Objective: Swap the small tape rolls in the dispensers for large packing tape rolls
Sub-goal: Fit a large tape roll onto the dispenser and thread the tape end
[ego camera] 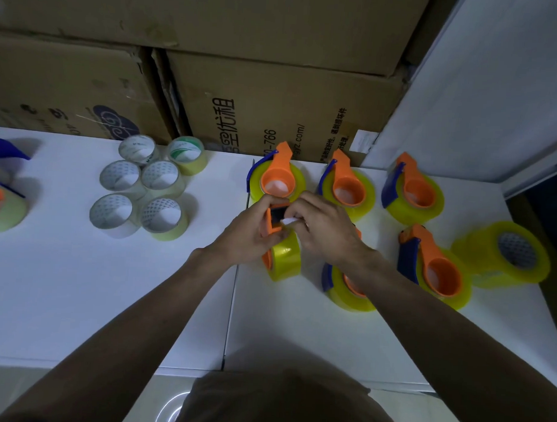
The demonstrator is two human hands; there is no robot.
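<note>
Two white tables (78, 298) (cartons (275, 94) behind)

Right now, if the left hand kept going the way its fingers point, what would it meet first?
The left hand, gripping a dispenser, points up and right. Beyond that and the right hand, the next thing looks like the loaded dispenser behind, though depth is unclear.

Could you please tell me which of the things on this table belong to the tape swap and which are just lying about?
Job: held dispenser, left hand, right hand, loaded dispensers, loose large yellow roll, small rolls.
Lying about: cardboard boxes, white table.
</note>
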